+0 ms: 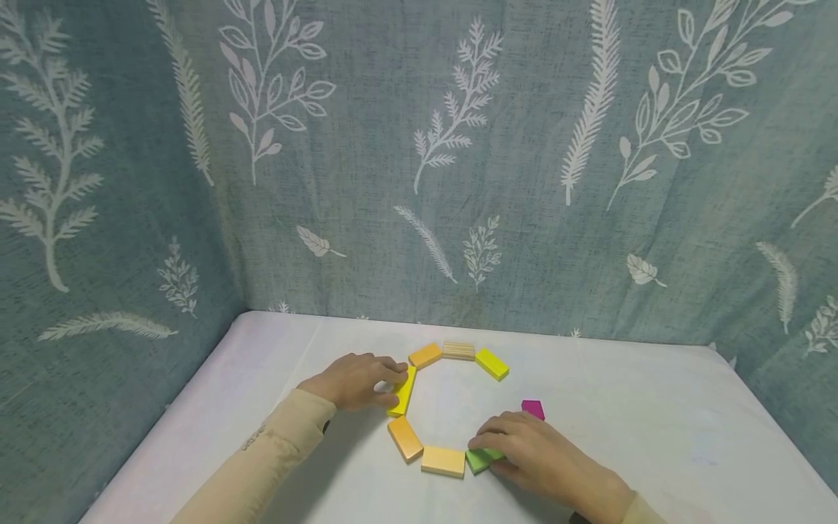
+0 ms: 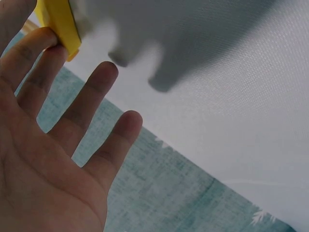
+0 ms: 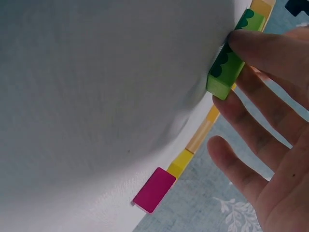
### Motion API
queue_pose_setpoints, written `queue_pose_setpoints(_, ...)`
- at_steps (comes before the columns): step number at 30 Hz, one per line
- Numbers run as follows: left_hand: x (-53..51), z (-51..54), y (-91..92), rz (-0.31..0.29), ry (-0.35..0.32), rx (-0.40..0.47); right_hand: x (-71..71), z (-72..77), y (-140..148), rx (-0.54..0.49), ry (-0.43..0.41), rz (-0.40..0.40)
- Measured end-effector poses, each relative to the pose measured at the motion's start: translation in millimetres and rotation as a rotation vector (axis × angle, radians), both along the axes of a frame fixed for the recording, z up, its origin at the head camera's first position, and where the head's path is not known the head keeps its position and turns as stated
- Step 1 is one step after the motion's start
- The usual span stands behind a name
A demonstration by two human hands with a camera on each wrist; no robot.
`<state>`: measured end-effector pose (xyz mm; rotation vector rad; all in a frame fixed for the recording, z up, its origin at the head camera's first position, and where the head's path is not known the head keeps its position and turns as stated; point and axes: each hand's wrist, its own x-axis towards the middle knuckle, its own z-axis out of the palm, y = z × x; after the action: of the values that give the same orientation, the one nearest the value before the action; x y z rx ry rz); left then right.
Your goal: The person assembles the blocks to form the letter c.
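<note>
My left hand point(image 1: 356, 380) holds a long yellow block point(image 1: 405, 393) between thumb and fingers, at the left side of a curved row of blocks. In the left wrist view, two fingertips touch that yellow block point(image 2: 60, 24) while the other fingers spread away from it. At the front of the curve, my right hand point(image 1: 537, 455) pinches a green block point(image 1: 481, 460) lying on the table. Its dark green scalloped edge shows in the right wrist view, with the thumb on one side of the block point(image 3: 231, 67). A magenta block point(image 1: 533, 408) lies just beyond the right hand.
Between the two held blocks lie an orange block point(image 1: 405, 439) and a pale orange block point(image 1: 443, 461). Farther back are another orange block point(image 1: 425, 355), a striped wooden block point(image 1: 458, 351) and a bright yellow block point(image 1: 492, 364). A white cloth point(image 1: 655, 437) covers the table; leaf-patterned curtains point(image 1: 366, 145) surround it.
</note>
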<state>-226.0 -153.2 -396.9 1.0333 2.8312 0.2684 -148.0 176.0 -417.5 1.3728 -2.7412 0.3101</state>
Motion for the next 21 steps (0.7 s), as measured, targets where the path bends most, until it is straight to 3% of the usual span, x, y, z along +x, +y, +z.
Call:
queue_pose_setpoints(7,0.4,0.5,1.2,0.002,0.006,-0.010,0.9,0.3,0,0.015,-0.049,-0.040)
queue_pose_setpoints(11,0.9,1.7,1.6,0.010,-0.003,-0.020,3.7,2.1,0,0.005,-0.030,-0.042)
queue_pose_setpoints(14,0.7,1.7,2.3,0.014,-0.004,-0.026,7.3,4.9,1,-0.053,0.037,-0.010)
queue_pose_setpoints(18,0.4,1.0,2.3,0.014,0.004,-0.026,9.7,8.9,4,-0.182,0.192,0.052)
queue_pose_setpoints(21,0.1,0.6,1.5,0.007,0.009,-0.026,10.0,11.3,7,-0.250,0.280,0.055)
